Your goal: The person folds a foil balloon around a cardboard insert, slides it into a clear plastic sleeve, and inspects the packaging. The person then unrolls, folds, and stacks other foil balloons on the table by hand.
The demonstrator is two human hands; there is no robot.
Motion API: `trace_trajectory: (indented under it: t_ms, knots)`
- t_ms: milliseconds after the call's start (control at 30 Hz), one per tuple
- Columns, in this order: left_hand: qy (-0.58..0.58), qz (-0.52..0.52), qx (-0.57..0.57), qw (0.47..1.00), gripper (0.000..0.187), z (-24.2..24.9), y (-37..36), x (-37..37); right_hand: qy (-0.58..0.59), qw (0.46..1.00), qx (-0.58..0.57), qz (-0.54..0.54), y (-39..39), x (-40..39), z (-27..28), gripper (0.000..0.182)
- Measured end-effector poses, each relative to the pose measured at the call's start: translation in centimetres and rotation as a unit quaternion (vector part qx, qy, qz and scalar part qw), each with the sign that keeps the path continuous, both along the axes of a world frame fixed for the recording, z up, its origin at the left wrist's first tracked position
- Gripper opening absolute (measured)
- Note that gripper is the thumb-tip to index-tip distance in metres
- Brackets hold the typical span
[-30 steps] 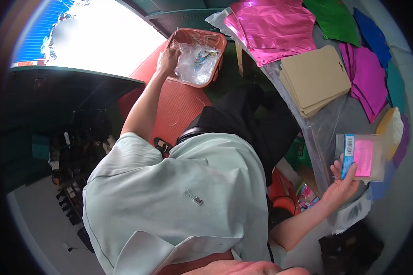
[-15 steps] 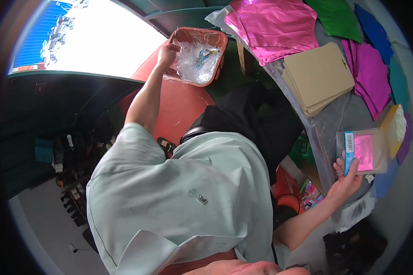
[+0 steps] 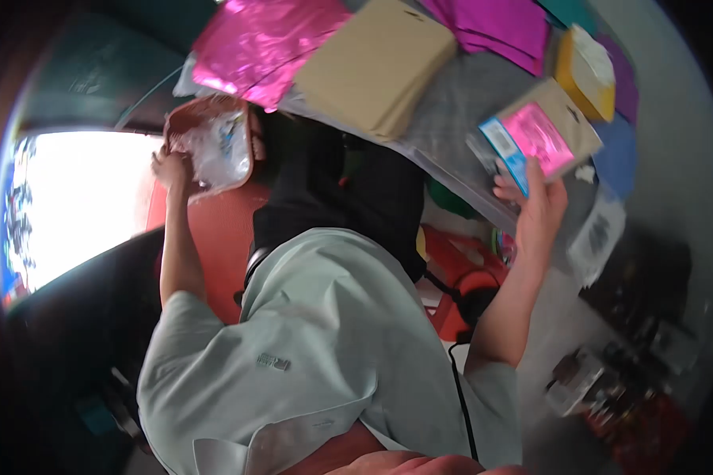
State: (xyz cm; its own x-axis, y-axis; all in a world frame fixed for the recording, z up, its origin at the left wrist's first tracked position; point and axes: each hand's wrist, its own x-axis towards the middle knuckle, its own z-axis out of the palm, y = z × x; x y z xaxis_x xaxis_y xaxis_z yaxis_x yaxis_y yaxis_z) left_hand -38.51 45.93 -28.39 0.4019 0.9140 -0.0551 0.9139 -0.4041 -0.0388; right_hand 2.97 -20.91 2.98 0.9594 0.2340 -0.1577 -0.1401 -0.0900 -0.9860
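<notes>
My left hand (image 3: 173, 168), slightly blurred, is closed on the left rim of a red basket (image 3: 249, 150). Crumpled clear plastic (image 3: 214, 158) lies inside the basket. On the right, my right hand (image 3: 540, 194) holds a flat clear packet (image 3: 540, 138) by its lower edge, thumb on top. The packet shows a blue label with a barcode, a folded pink foil piece and a beige backing. It is held over the grey table (image 3: 451, 99).
Beige cards (image 3: 372, 63) lie stacked beside pink foil bags (image 3: 265, 39). Magenta pieces (image 3: 499, 28), a yellow box with white tissue (image 3: 586, 71) and a black-and-white printed sheet (image 3: 598, 241) are farther right. A red surface (image 3: 222, 237) is below the basket.
The whole view has turned and shifted, with some blur. The basket and table items appear farther left. Both hands keep their holds, and the packet appears tilted.
</notes>
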Motion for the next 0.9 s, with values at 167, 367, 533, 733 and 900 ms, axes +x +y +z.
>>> trace_trajectory:
  t_ms: [167, 367, 533, 733, 900]
  knots:
    - [-0.112, 0.006, -0.219, 0.969, 0.051, 8.2, -1.7, 6.4, 0.040, 0.997, 0.056, 0.022, 0.1, -0.2, 0.2, 0.037]
    - [-0.393, -0.171, 0.207, 0.879, 0.035, 27.2, -15.2, 16.3, 0.067, 0.993, 0.077, 0.063, -1.0, 0.5, 0.9, 0.039]
    - [-0.478, -0.461, 0.050, 0.746, 0.038, 32.6, -32.0, 21.4, 0.038, 0.998, 0.031, 0.049, -0.5, -0.6, 2.3, 0.060]
    - [-0.386, -0.643, -0.141, 0.646, 0.056, 32.6, -44.9, 31.0, 0.016, 0.998, 0.054, 0.028, -2.6, -1.1, 1.3, 0.077]
    - [-0.381, -0.658, -0.156, 0.631, 0.041, 29.6, -45.7, 35.1, 0.103, 0.981, 0.146, 0.082, -4.7, -0.8, 1.6, 0.072]
